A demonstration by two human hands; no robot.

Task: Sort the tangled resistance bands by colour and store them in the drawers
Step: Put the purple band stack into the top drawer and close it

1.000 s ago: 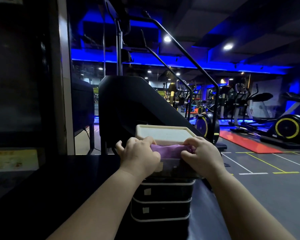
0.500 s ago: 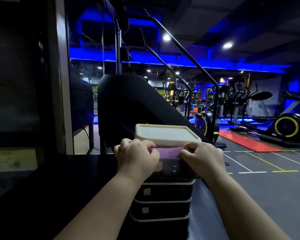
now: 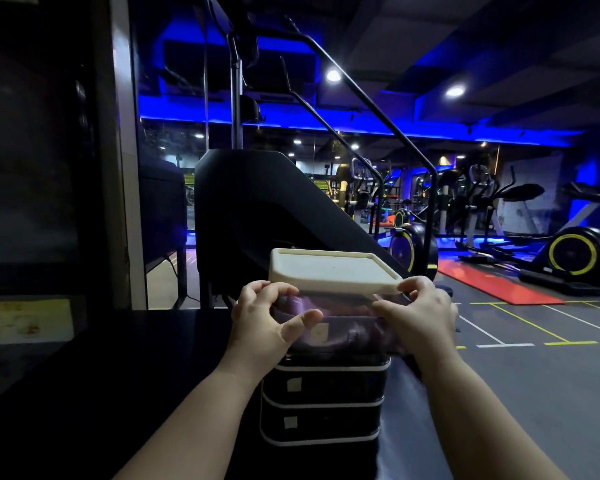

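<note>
The purple resistance band (image 3: 343, 310) lies inside the top drawer (image 3: 347, 336) of the drawer unit (image 3: 323, 393) at our 12 o'clock, and we see our left hand (image 3: 264, 320) and right hand (image 3: 420, 313) gripping its front corners.

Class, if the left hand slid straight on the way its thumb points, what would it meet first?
The left hand points its thumb right across the front of the translucent plastic top drawer. It would probably meet the fingers of the right hand first, though depth is unclear.
</note>
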